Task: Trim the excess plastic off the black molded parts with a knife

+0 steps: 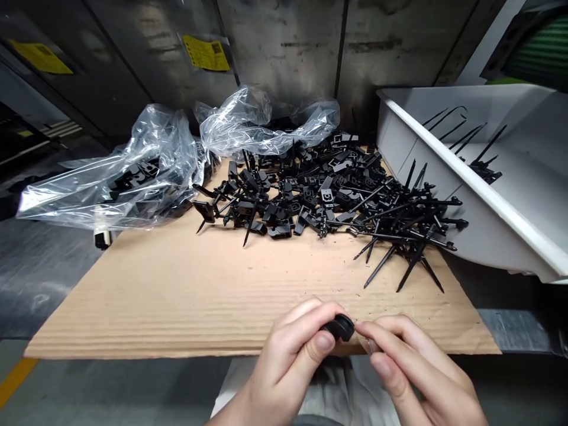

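My left hand (293, 355) is closed in a pinch on a small black plastic part (341, 326) at the near edge of a sheet of cardboard (177, 296). My right hand (412, 367) meets it from the right, fingertips pressed together against the same part. Farther back on the cardboard lies a heap of several black plastic clips (306, 195). To its right is a pile of thin black spiked sprues (408, 236).
A white plastic bin (488, 201) stands tilted at the right with a few black sprues inside. Clear plastic bags (146, 171) holding more black parts lie at the back left. Grey metal panels with yellow labels (206, 53) close off the back.
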`<state>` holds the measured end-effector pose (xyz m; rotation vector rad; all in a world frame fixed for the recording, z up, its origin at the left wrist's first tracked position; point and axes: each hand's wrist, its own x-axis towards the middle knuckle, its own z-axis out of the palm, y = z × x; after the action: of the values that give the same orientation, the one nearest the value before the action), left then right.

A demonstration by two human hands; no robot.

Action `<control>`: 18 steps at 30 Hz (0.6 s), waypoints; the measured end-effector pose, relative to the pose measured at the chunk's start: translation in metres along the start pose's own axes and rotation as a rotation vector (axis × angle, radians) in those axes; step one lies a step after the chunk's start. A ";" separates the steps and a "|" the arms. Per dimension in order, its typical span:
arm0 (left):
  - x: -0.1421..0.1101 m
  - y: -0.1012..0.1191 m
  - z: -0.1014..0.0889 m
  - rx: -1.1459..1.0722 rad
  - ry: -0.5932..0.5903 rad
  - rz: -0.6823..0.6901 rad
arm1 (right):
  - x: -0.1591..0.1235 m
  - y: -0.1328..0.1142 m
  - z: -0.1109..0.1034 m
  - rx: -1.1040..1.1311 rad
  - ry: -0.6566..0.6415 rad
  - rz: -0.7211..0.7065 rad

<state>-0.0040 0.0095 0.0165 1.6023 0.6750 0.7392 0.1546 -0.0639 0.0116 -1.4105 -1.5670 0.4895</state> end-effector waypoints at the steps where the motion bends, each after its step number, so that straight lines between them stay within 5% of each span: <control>1: 0.000 0.000 0.000 -0.003 -0.006 0.003 | 0.001 0.000 -0.001 -0.006 -0.026 -0.009; 10: 0.002 -0.001 -0.003 0.013 -0.065 0.016 | 0.010 -0.002 -0.004 -0.031 -0.151 -0.021; 18: 0.004 0.003 -0.006 -0.030 -0.141 -0.014 | 0.007 -0.001 0.004 -0.119 0.034 -0.108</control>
<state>-0.0059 0.0153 0.0209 1.6039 0.5703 0.6169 0.1512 -0.0563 0.0132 -1.4071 -1.6577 0.3100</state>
